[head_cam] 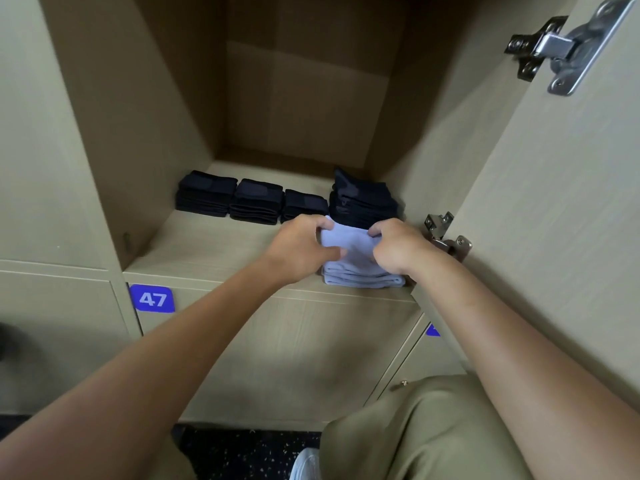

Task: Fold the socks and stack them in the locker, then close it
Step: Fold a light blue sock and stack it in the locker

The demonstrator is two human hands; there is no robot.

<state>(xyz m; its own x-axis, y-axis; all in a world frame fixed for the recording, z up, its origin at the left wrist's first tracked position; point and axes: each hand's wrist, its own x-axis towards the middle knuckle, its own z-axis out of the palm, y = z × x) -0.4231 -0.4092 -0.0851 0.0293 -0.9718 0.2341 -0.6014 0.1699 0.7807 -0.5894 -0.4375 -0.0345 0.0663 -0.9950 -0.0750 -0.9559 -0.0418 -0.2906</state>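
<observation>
Both hands (346, 249) pinch the top light-blue sock (349, 245) (stacked by the open locker (207, 244) edge).

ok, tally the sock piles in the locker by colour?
Dark sock piles: 4, in a row toward the back
Light blue sock piles: 1, at the front edge; the left hand and right hand both grip its top sock
Total: 5 piles

Matt pale wood-grain locker (221, 247), shiny metal hinges (557, 46), soft knit cloth in the dark socks (254, 202) and the pale blue socks (356, 268)
</observation>
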